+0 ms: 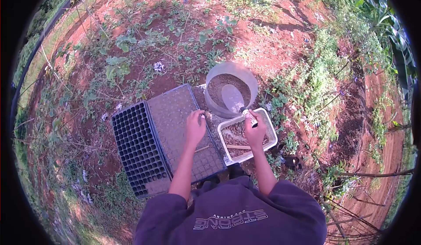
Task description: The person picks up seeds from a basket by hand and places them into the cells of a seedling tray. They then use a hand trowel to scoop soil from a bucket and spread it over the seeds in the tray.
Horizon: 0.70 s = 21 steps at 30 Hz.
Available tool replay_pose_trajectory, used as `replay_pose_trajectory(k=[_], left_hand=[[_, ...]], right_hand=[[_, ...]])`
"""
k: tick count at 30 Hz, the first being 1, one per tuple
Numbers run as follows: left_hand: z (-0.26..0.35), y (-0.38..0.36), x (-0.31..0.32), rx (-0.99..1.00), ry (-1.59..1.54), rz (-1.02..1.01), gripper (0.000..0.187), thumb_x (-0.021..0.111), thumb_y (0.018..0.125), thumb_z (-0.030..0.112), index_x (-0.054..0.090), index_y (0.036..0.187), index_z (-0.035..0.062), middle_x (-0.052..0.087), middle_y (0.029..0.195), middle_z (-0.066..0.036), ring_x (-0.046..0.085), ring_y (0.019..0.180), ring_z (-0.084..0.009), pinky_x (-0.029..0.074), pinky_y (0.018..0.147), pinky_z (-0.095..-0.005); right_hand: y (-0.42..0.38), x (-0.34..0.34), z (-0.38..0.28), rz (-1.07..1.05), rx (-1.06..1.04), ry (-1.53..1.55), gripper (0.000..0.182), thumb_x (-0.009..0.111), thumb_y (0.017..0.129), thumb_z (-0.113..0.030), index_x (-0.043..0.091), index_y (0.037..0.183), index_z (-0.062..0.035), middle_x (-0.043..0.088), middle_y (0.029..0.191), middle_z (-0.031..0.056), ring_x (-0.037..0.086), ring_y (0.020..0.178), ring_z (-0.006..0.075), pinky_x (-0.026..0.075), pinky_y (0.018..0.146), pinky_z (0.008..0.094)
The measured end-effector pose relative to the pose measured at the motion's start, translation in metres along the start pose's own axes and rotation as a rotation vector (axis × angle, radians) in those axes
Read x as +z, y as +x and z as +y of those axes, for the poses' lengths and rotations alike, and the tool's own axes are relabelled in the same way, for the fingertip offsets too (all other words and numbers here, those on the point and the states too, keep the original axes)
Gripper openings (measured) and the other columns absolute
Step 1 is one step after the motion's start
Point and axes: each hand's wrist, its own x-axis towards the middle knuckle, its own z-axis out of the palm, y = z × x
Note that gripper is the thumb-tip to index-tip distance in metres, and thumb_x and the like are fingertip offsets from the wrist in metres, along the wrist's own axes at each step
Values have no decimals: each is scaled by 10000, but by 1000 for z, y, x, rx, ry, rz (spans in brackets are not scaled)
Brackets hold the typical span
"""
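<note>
My right hand (255, 133) is closed around the dark handle of a hand trowel (233, 98). The trowel's broad pale blade reaches into a round, translucent tub (252, 85) with brown soil in it. Beneath that hand stands a white rectangular basin (272, 131) of coarse brown material, with a light wooden strip (239, 147) lying in it. My left hand (195, 128) hovers over a seedling tray (169, 109) covered with soil. Its fingers are drawn together near a small dark spot, and what they hold, if anything, is too small to name. A short thin stick (201, 149) lies on this tray.
Left of the soil-covered tray is a black cell tray (136, 142), mostly unfilled, with some soil at its near end. Low weeds (117, 67) and reddish earth surround everything. Bare branches (372, 175) stick in from the right.
</note>
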Motion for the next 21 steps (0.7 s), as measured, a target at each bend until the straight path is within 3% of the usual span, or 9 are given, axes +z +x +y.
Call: replay_pose_trajectory(k=[3, 6, 9, 15, 21], left_hand=[[13, 18, 20, 30, 42, 11, 287, 559, 881, 121, 568, 1162, 63, 565, 1212, -173, 495, 1175, -353, 368, 1020, -445], [26, 37, 45, -1, 57, 56, 373, 564, 880, 126, 516, 1245, 66, 483, 1331, -202, 443, 1251, -366, 345, 1054, -451], [28, 55, 74, -13, 140, 37, 499, 578, 867, 147, 430, 1335, 53, 290, 1460, -284, 284, 1355, -440, 243, 1124, -493], [27, 74, 105, -41, 254, 219, 712, 547, 861, 141, 195, 1470, 33, 198, 1501, -281, 233, 1372, -465, 210, 1144, -505], [35, 75, 100, -146, 411, 143, 769, 538, 855, 139, 117, 1486, 13, 183, 1524, -248, 241, 1385, -436, 197, 1166, -459]], right_hand=[[25, -2, 12, -26, -207, -94, 234, 693, 843, -185, 664, 1024, -40, 701, 924, 143, 687, 841, 297, 525, 732, 370], [49, -6, 21, -134, -171, -150, 241, 697, 836, -214, 670, 1013, -53, 706, 901, 137, 688, 804, 311, 528, 700, 385], [72, -12, 26, -196, -271, -184, 238, 701, 829, -237, 676, 992, -66, 705, 876, 136, 686, 762, 310, 530, 680, 391], [120, -11, 41, -385, -518, -320, 224, 707, 796, -255, 679, 945, -90, 698, 821, 110, 664, 682, 276, 504, 616, 375], [156, 6, 52, -486, -732, -364, 238, 692, 805, -304, 668, 929, -103, 676, 738, 97, 642, 628, 277, 486, 581, 397]])
